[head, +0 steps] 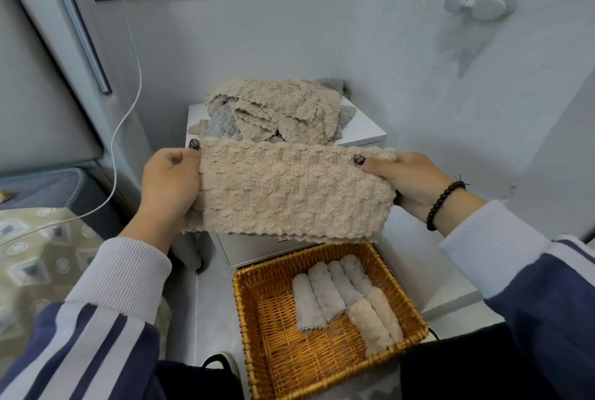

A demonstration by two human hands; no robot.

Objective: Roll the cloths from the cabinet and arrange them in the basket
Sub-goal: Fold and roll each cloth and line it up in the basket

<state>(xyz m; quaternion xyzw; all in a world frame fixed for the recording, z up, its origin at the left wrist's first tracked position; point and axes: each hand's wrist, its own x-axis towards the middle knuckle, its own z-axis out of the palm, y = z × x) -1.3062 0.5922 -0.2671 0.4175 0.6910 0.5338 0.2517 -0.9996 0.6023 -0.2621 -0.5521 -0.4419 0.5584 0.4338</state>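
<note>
Now both hands, left hand (170, 180) and right hand (409, 182), pinch the ends of a beige cloth (289, 187) stretched flat above the wicker basket (254, 309), where six rolled cloths (344, 296) lie side by side.

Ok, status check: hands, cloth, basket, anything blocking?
Left hand and right hand pinch folded beige cloth, stretched flat above basket. Six rolls inside, left half bare. Unrolled pile on cabinet. Nothing blocking.
</note>
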